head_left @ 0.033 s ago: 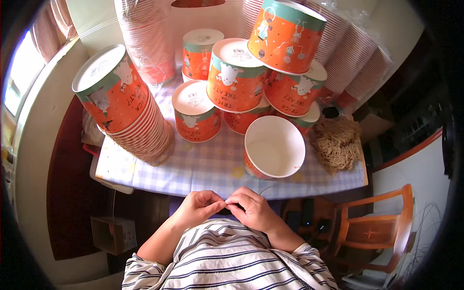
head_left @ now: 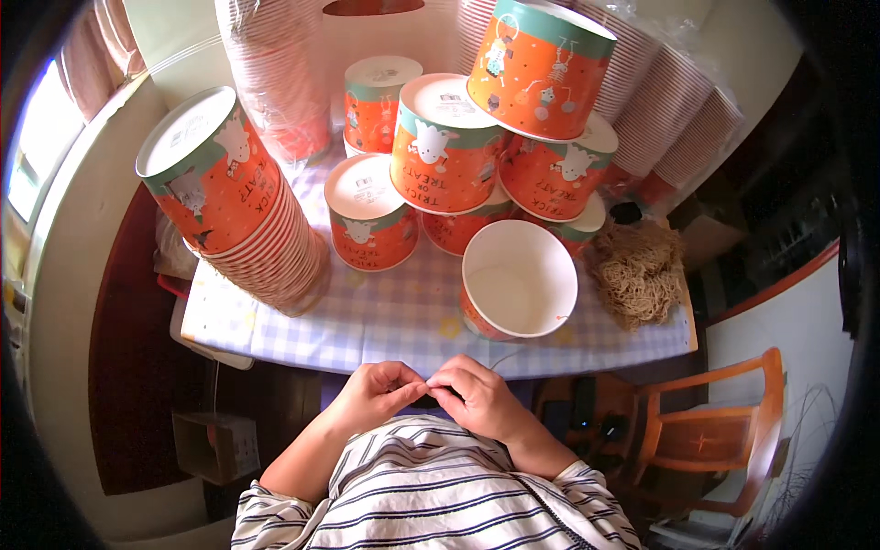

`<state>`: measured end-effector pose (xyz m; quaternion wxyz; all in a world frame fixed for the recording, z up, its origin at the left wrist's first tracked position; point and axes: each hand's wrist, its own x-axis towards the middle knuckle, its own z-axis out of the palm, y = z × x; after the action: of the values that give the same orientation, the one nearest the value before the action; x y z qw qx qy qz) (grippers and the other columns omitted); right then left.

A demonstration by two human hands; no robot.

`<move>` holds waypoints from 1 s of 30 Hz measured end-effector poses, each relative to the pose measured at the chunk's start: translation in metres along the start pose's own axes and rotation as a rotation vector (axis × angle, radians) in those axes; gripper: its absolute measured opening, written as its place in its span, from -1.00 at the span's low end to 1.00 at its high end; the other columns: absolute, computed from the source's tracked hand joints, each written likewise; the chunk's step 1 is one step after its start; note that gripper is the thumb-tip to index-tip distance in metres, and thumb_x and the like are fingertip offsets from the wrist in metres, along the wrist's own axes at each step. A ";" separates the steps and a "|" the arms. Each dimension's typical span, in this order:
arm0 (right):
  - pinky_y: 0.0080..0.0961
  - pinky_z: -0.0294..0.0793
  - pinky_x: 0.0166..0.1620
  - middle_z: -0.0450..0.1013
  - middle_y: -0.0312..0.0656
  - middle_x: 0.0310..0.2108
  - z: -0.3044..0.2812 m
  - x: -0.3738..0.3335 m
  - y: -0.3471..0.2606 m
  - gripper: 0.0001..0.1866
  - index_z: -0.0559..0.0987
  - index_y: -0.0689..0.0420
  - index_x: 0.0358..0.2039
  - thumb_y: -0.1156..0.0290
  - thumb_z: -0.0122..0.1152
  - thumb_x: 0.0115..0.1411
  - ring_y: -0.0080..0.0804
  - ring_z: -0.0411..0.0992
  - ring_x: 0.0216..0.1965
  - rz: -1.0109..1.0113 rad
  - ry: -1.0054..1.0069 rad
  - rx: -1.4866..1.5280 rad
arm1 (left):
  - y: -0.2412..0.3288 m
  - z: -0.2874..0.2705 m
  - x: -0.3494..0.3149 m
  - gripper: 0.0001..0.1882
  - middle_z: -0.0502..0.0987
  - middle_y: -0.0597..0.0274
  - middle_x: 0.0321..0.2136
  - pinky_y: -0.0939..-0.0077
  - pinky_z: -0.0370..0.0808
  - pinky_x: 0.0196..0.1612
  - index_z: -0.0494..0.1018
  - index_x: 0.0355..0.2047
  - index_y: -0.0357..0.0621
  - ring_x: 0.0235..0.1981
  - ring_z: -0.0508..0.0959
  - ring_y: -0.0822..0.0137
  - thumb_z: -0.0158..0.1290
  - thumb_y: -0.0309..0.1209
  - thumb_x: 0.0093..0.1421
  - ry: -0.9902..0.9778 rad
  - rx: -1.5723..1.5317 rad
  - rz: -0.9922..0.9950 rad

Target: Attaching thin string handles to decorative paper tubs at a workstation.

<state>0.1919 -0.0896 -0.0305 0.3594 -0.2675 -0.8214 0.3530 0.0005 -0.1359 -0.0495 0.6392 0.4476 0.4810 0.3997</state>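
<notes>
My left hand (head_left: 381, 394) and my right hand (head_left: 475, 396) meet in front of my body, just below the table's near edge. Both are pinched, fingertips touching; whatever lies between them is too small to make out. A thin strand (head_left: 499, 361) shows just beyond my right hand. Closest to the hands, an orange paper bucket (head_left: 519, 284) lies with its white open mouth toward me. A tan bundle of cord (head_left: 642, 275) rests at its right. Left of it, an upside-down orange and green bucket (head_left: 374, 229) stands on the checked tablecloth (head_left: 394, 321).
A tall nested stack of buckets (head_left: 243, 211) leans at the left. More upturned buckets (head_left: 449, 156) are piled in the middle, one (head_left: 541, 73) on top. Plastic-wrapped stacks (head_left: 275, 73) stand behind. A wooden chair (head_left: 710, 440) is at right, a cardboard box (head_left: 215, 446) on the floor at left.
</notes>
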 end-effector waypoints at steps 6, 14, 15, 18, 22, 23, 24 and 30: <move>-0.45 0.45 -0.39 0.40 -0.16 -0.42 -0.011 0.001 -0.004 -0.76 0.48 0.20 -0.35 0.65 0.27 -0.07 -0.26 0.44 -0.43 -0.091 0.036 -0.113 | 0.024 0.006 0.003 -0.86 0.51 0.25 -0.55 0.56 0.40 -0.45 0.49 -0.39 -0.28 -0.53 0.45 0.47 0.12 -0.43 0.14 -0.007 0.322 0.203; -0.42 0.46 -0.35 0.39 -0.16 -0.39 -0.029 0.006 -0.011 -0.77 0.45 0.20 -0.34 0.59 0.27 -0.05 -0.26 0.44 -0.42 -0.238 0.062 -0.216 | 0.054 0.009 0.012 -0.90 0.44 0.20 -0.56 0.37 0.40 -0.37 0.47 -0.42 -0.19 -0.51 0.46 0.16 0.15 -0.52 0.01 -0.034 0.755 0.758; -0.42 0.46 -0.34 0.39 -0.16 -0.38 -0.032 0.008 -0.013 -0.76 0.45 0.21 -0.33 0.59 0.27 -0.05 -0.26 0.44 -0.40 -0.274 0.058 -0.245 | 0.058 0.009 0.013 -0.88 0.45 0.23 -0.55 0.39 0.38 -0.36 0.46 -0.42 -0.18 -0.51 0.45 0.21 0.16 -0.53 0.00 -0.029 0.800 0.839; -0.42 0.45 -0.31 0.39 -0.16 -0.36 -0.041 0.011 -0.018 -0.74 0.45 0.21 -0.30 0.58 0.27 -0.05 -0.26 0.43 -0.38 -0.295 0.044 -0.259 | 0.070 0.011 0.018 -0.85 0.43 0.27 -0.55 0.42 0.37 -0.33 0.45 -0.42 -0.16 -0.52 0.44 0.25 0.17 -0.53 -0.02 -0.032 0.855 0.971; -0.43 0.45 -0.31 0.37 -0.17 -0.36 -0.058 0.020 -0.028 -0.74 0.47 0.20 -0.32 0.57 0.27 -0.08 -0.27 0.43 -0.38 -0.364 0.050 -0.299 | 0.090 0.015 0.026 -0.84 0.41 0.29 -0.57 0.42 0.36 -0.35 0.44 -0.43 -0.14 -0.54 0.41 0.27 0.19 -0.53 -0.05 -0.050 0.871 1.047; -0.43 0.45 -0.31 0.37 -0.17 -0.36 -0.063 0.024 -0.030 -0.74 0.47 0.20 -0.32 0.57 0.27 -0.08 -0.27 0.43 -0.38 -0.367 0.050 -0.298 | 0.093 0.015 0.029 -0.83 0.40 0.29 -0.58 0.42 0.35 -0.36 0.44 -0.44 -0.14 -0.55 0.40 0.27 0.19 -0.53 -0.06 -0.058 0.853 1.065; -0.43 0.45 -0.31 0.37 -0.18 -0.37 -0.068 0.028 -0.031 -0.74 0.47 0.20 -0.32 0.57 0.26 -0.09 -0.27 0.43 -0.38 -0.400 0.043 -0.343 | 0.097 0.015 0.032 -0.83 0.40 0.30 -0.58 0.42 0.34 -0.37 0.44 -0.44 -0.13 -0.56 0.39 0.27 0.19 -0.54 -0.07 -0.067 0.835 1.082; -0.38 0.43 -0.34 0.37 -0.14 -0.44 -0.102 0.066 -0.037 -0.85 0.46 0.18 -0.39 0.53 0.21 -0.02 -0.22 0.42 -0.42 -0.281 0.061 -0.349 | 0.118 0.015 0.070 -0.89 0.39 0.21 -0.57 0.46 0.34 -0.45 0.45 -0.39 -0.17 -0.55 0.41 0.28 0.13 -0.52 0.03 -0.027 0.603 0.914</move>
<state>0.2251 -0.0267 0.0750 0.3781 -0.2192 -0.8879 0.1437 0.0210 -0.0398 0.0476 0.2500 0.7795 0.3224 0.4754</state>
